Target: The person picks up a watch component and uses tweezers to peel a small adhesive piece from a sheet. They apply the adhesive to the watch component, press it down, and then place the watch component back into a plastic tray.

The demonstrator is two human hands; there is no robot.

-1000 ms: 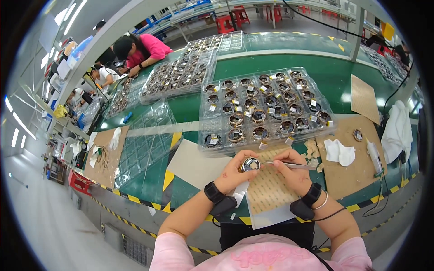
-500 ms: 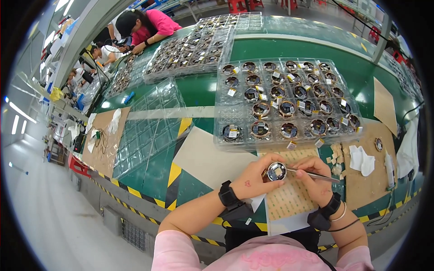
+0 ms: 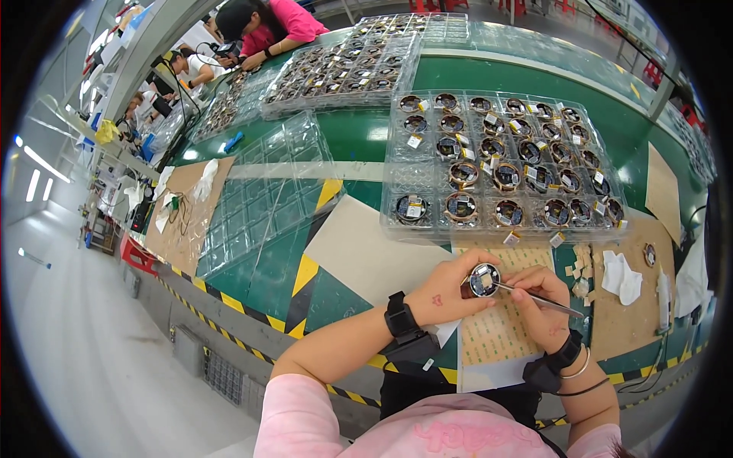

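Observation:
My left hand (image 3: 447, 296) grips a round watch-like housing (image 3: 484, 280) between thumb and fingers. Its open face is turned up, showing a dark circuit board and a pale square piece. In my right hand (image 3: 545, 305) is a pair of metal tweezers (image 3: 563, 308), its tip at the housing's right edge; whether the tip pinches anything is too small to tell. Beneath both hands lies a tan adhesive sheet (image 3: 492, 336) with rows of small green marks. Just beyond it stands a clear plastic tray (image 3: 427, 233) holding many similar round housings with small white-and-yellow tabs.
A beige board (image 3: 366, 252) lies left of the sheet, and an empty clear tray (image 3: 263, 198) farther left. At right, a brown board (image 3: 630, 320) carries white cloths (image 3: 621, 278) and a loose housing (image 3: 649, 255). A person in pink (image 3: 290, 27) works at the far left.
The whole view has shifted slightly, so the bench appears farther right and higher. Both hands keep their hold, with the tweezers' tip still at the housing's right edge.

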